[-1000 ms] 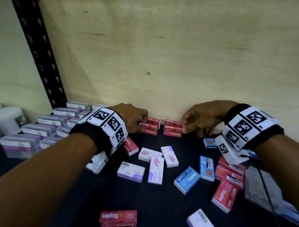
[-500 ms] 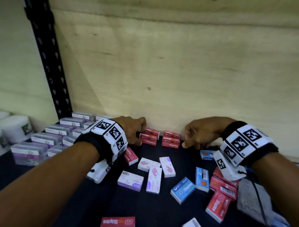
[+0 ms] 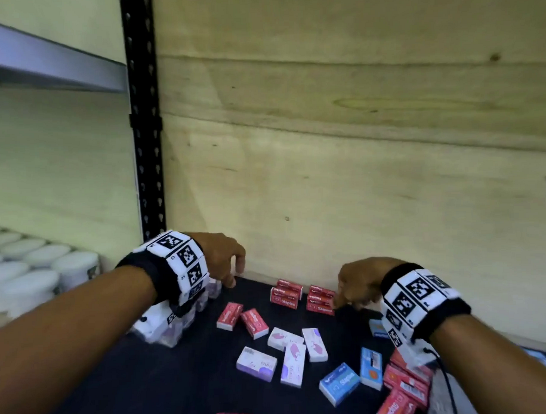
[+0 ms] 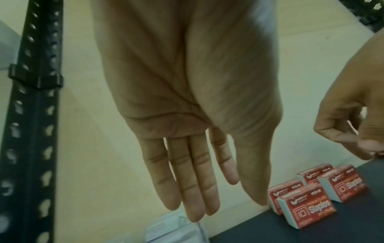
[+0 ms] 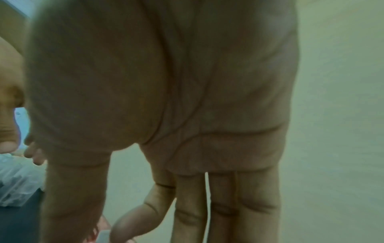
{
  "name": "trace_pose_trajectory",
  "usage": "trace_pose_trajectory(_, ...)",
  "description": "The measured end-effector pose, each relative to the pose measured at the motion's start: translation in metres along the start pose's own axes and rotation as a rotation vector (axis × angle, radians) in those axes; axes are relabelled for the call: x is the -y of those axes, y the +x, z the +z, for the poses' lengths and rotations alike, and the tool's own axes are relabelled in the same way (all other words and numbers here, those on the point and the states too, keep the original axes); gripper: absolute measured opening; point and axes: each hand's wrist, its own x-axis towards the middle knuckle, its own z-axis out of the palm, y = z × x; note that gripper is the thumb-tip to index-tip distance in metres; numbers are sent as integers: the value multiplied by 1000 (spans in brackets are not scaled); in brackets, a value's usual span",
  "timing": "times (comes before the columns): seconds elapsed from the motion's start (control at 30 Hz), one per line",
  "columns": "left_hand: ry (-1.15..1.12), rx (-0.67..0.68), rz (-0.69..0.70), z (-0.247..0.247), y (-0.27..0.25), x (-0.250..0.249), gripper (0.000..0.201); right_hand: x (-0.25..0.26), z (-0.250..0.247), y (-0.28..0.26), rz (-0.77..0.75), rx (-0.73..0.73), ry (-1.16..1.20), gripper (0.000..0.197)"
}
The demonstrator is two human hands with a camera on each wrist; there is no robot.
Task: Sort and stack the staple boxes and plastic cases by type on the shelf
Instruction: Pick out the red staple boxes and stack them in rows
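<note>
Left hand (image 4: 187, 131) released, empty. Right hand (image 3: 358, 286) touched right red stack (image 3: 320, 300); grip unclear. Advise squaring edges against back wall (image 3: 357, 171).

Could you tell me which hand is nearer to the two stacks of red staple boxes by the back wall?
Right hand: fingertips at the stacks. Left hand hangs off to their left.

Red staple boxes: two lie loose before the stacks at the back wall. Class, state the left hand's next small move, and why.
Probably the left hand, open and empty, should reach down and grip the nearer loose red box: it matches the red stacks at the wall, and the right hand is at the right stack.
</note>
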Motion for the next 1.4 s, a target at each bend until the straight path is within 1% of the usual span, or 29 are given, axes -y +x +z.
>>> trace_pose_trajectory(0.07, 30, -7, -3, -4, -14, 6, 31, 14, -7, -2, -49, -32, -23, 33)
trace_pose_trajectory(0.13, 68, -18, -1, -8, -27, 11, 33, 34, -10, -1, -134, -40, -13, 29)
trace_pose_trajectory(0.17, 82, -18, -3, -10, -32, 13, 34, 44, -10, -1, -181, -29, 35, 29)
trace_pose_trajectory(0.23, 83, -15, -19, -16, -44, 18, 34, 68, -6, 2, -256, 2, 124, 39)
trace_pose_trajectory(0.3, 70, -26, -32, -23, -56, 24, 33, 91, -2, 5, -291, 18, 112, 50)
trace_pose_trajectory(0.37, 74, -40, -41, -27, -65, 29, 33, 109, 1, 8, -302, 5, 9, 58)
trace_pose_trajectory(0.4, 86, -40, -52, -27, -69, 32, 33, 117, 2, 8, -306, -4, -40, 58)
trace_pose_trajectory(0.5, 104, -30, -95, -24, -77, 37, 37, 130, 7, 13, -272, -22, -128, 46)
trace_pose_trajectory(0.6, 109, -5, -108, -20, -81, 36, 40, 135, 7, 16, -246, -21, -147, 36)
trace_pose_trajectory(0.7, 132, 14, -115, -16, -79, 29, 43, 131, 0, 13, -240, 16, -106, 28)
trace_pose_trajectory(0.73, 138, 18, -117, -15, -76, 26, 45, 127, -3, 12, -240, 17, -93, 22)
trace_pose_trajectory(0.87, 135, 34, -80, -10, -60, 10, 50, 107, -12, 3, -244, 3, -3, 16)
trace_pose_trajectory(0.93, 125, 54, -44, -4, -49, 0, 49, 93, -14, -1, -246, 6, 22, 25)
trace_pose_trajectory(1.0, 120, 78, -14, 2, -36, -11, 48, 77, -15, -4, -247, -39, 1, 35)
trace_pose_trajectory(1.07, 141, 116, 18, 5, -24, -20, 47, 59, -13, -8, -242, -90, -22, 40)
trace_pose_trajectory(1.13, 175, 179, 44, 6, -14, -27, 52, 42, -10, -10, -231, -118, -9, 37)
trace_pose_trajectory(1.23, 240, 272, 74, 11, -3, -31, 61, 21, -3, -13, -211, -93, 39, 22)
trace_pose_trajectory(1.3, 318, 315, 75, 17, 1, -35, 63, 11, 1, -16, -187, -92, 46, 21)
trace_pose_trajectory(1.4, 331, 333, 88, 30, 14, -38, 58, 5, 7, -19, -176, -85, 66, 22)
